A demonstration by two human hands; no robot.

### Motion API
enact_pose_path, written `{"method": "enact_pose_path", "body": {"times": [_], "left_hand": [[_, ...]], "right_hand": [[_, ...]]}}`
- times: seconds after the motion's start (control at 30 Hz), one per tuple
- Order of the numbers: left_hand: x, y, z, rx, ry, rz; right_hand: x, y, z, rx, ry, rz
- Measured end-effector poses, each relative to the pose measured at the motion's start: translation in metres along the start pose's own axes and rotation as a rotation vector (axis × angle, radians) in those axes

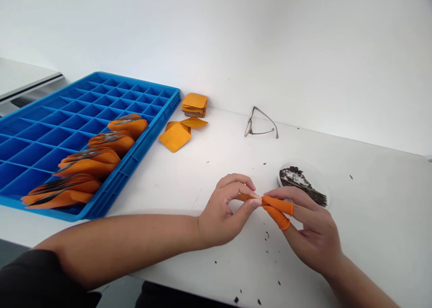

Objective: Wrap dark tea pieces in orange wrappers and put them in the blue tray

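My left hand (227,209) pinches an orange packet (245,197), mostly hidden behind its fingers, above the white table. Orange finger covers sit on the thumb and index finger of my right hand (308,227). Those two covered fingertips meet the fingertips of my left hand at the packet's edge; anything between them is too small to make out. Just behind my right hand, a clear round dish (281,178) holds a row of thin dark pieces (312,192) and dark crumbs.
At the left stands a blue compartment tray (135,157) with bundles of orange packets (89,162) along its near right side. Loose orange packets (175,138) and a small stack (195,102) lie beside it. Glasses (261,131) rest near the wall. Dark crumbs dot the table (202,177).
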State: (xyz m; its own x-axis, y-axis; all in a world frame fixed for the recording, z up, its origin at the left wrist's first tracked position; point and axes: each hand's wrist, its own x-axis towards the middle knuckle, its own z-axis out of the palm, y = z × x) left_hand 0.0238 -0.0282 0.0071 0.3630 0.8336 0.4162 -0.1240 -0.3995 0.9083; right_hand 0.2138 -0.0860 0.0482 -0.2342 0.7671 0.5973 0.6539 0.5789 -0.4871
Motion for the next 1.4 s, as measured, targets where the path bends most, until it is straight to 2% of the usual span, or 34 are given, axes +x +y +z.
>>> {"method": "enact_pose_path", "body": {"times": [0.2, 0.43, 0.83, 1.13, 1.4], "left_hand": [[0.0, 0.001, 0.002, 0.0, -0.05, -0.064], [0.002, 0.006, 0.001, 0.031, -0.046, 0.005], [0.004, -0.001, 0.001, 0.084, -0.029, -0.013], [0.007, -0.002, 0.0, 0.097, -0.02, 0.122], [0.007, -0.002, 0.002, 0.099, -0.035, 0.022]], "right_hand": [[-0.002, -0.004, 0.0, -0.08, 0.033, -0.012], [-0.004, -0.007, 0.002, -0.098, 0.044, -0.008], [-0.009, -0.001, 0.004, -0.181, 0.05, 0.011], [-0.009, -0.001, 0.007, -0.12, 0.059, -0.01], [-0.013, 0.0, 0.003, -0.093, 0.047, 0.047]]}}
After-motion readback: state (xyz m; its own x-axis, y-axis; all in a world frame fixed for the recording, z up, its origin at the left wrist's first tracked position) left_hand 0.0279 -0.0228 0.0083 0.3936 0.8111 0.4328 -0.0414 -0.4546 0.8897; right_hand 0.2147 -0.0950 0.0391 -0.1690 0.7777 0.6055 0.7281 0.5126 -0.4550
